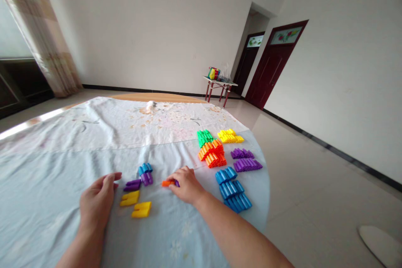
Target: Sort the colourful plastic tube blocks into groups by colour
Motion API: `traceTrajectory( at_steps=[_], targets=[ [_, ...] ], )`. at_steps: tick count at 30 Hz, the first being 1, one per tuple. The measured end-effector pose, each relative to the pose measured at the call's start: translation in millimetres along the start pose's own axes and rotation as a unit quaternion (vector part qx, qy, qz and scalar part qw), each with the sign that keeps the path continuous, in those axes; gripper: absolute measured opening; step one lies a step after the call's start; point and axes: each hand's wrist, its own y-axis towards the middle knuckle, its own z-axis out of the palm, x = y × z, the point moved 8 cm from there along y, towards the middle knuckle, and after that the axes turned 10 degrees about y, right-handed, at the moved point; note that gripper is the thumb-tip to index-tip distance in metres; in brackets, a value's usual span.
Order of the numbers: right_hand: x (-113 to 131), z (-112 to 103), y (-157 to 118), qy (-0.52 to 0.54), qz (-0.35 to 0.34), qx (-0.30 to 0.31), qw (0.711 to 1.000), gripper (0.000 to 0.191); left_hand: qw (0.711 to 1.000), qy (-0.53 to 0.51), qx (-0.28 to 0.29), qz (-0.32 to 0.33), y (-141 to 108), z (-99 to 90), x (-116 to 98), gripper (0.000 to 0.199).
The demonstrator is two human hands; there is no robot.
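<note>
My right hand (186, 185) is closed on an orange toy block (168, 183), tube-shaped plastic, low over the cloth; a purple block (177, 183) shows beneath its fingers. My left hand (99, 196) rests on the cloth with nothing in it, thumb and fingertips slightly apart. Just right of its fingers lies a purple block pair (132, 185). Beyond that, blue blocks (145, 168) touch purple blocks (146, 179). Closer to me are two yellow pieces, one upper (130, 198) and one lower (141, 209).
Along the table's right side lie stacked groups of green (204, 137), orange (212, 153), yellow (230, 136), purple (247, 164) and blue blocks (233, 189). A wrinkled floral tablecloth (169, 125) covers the round table. A small side table (220, 81) with bags stands by the far wall.
</note>
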Motion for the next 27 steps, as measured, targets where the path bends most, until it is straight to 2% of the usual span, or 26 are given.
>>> traceTrajectory(
  at_steps=[5, 9, 12, 15, 18, 23, 27],
  targets=[
    [5.0, -4.1, -7.1, 0.008, -0.009, -0.021, 1.0, 0.016, 1.0, -0.01, -0.008, 0.008, -0.6, 1.3, 1.5, 0.041],
    [35.1, -4.9, -12.2, 0.038, -0.059, -0.033, 0.997, 0.028, 1.0, -0.018, -0.013, 0.014, 1.4, 3.0, 4.1, 0.039],
    [65.8, 12.9, -16.0, 0.049, -0.124, 0.016, 0.991, 0.041, 1.0, -0.021, -0.011, 0.013, 2.1, 3.1, 5.3, 0.039],
    [81.9, 35.0, -18.1, 0.026, -0.166, 0.076, 0.983, 0.039, 1.0, -0.019, -0.004, 0.008, 1.7, 2.0, 5.2, 0.037],
    [76.9, 35.5, -17.8, 0.012, -0.152, 0.079, 0.985, 0.032, 1.0, -0.012, 0.0, -0.004, 1.2, 1.0, 6.6, 0.037],
    [49.1, -1.0, -27.9, 0.023, -0.059, -0.008, 0.998, 0.041, 1.0, -0.003, -0.001, -0.021, 1.4, 1.3, 9.2, 0.039],
    [30.2, -5.8, -40.2, 0.028, -0.01, -0.007, 1.0, 0.046, 0.999, 0.017, -0.007, -0.033, 0.5, -0.4, 9.7, 0.037]
  ],
)
